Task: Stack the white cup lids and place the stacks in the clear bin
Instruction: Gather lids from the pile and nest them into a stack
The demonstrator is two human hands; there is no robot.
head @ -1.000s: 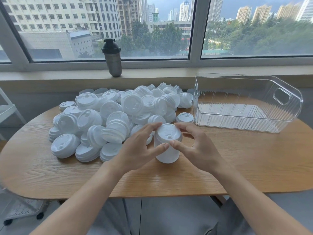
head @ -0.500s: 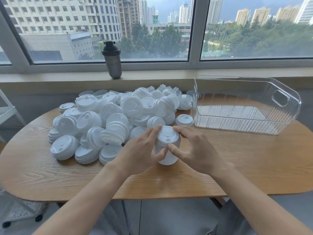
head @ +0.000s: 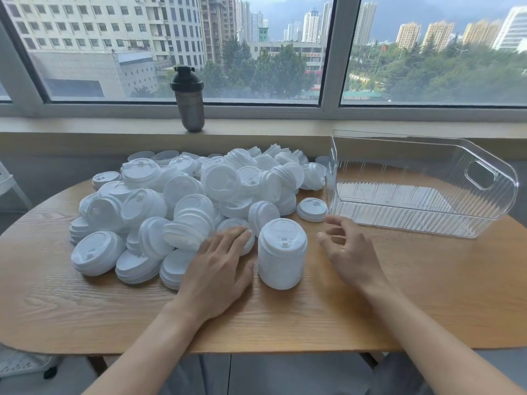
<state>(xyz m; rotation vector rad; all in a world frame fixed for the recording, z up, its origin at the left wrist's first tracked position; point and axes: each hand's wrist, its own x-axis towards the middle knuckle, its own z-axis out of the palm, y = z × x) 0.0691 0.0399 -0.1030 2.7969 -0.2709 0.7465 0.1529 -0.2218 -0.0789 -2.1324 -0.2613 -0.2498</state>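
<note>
Two hands are flanking our lid stack (head: 282,256) mid-frame: left hand (head: 218,269) lying flat, fingers touching the pile (head: 182,201); right hand (head: 349,252) hovering loose, empty. Stack standing upright, spout-side up, on the bench (head: 399,295).

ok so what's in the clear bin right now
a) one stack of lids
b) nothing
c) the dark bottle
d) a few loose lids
b: the clear bin shows only its own ribbed floor and walls, while the stack of lids stands on the table between the two hands.

white cup lids (head: 199,201), clear ribbed bin (head: 413,212), wood-grain table (head: 427,295), dark grey shaker bottle (head: 188,101)
</note>
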